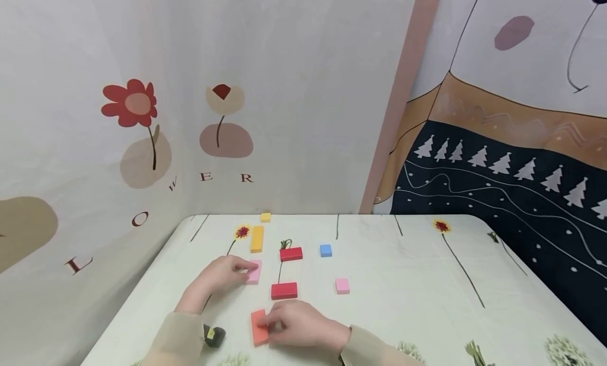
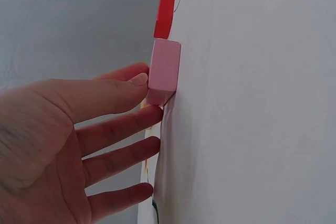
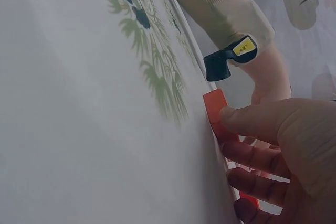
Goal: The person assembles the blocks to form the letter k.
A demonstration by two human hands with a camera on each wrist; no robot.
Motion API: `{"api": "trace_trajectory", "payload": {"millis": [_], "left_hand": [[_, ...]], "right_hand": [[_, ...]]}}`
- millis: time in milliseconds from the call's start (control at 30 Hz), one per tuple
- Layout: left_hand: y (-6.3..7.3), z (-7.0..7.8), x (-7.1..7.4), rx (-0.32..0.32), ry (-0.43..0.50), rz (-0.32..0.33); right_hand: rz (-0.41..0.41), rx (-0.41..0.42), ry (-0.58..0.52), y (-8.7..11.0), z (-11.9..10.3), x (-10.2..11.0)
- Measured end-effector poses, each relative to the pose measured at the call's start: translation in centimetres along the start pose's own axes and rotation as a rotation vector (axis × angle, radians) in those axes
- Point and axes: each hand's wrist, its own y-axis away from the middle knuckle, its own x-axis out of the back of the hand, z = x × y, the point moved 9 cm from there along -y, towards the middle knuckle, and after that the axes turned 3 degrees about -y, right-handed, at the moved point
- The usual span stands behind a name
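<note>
My left hand [image 1: 226, 275] pinches a long pink block [image 1: 254, 273] between thumb and index finger. In the left wrist view that pink block [image 2: 164, 69] stands just past the fingertips, the other fingers spread below it. Closer to the front, my right hand [image 1: 303, 324] grips an orange-red block [image 1: 258, 328] by its right side. The right wrist view shows the thumb on the face of this orange block [image 3: 214, 108]. Between the hands lies a red block [image 1: 284, 290], with a second red block [image 1: 291, 254] farther back.
A yellow-orange block [image 1: 257, 239] and a small yellow block [image 1: 265, 217] lie toward the back edge. On the right are a blue cube [image 1: 325, 250] and a small pink block [image 1: 342, 286]. A flower-print cloth covers the table [image 1: 403, 282]; printed curtains [image 1: 303, 92] hang behind.
</note>
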Motion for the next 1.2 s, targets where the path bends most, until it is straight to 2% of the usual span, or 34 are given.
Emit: {"api": "trace_trajectory", "payload": {"millis": [400,900,1200], "left_hand": [[0.0,-0.1,0.2,0.001,-0.017,0.008],[0.5,0.6,0.3,-0.029,-0.02,0.007],[0.5,0.4,0.2,-0.022,-0.016,0.011]], "right_hand": [[0.012,-0.009,-0.003,-0.5,-0.2,0.2],[0.052,-0.086,-0.014,-1.3,0.1,0.0],[0.101,-0.076,0.016,-1.7,-0.1,-0.1]]}}
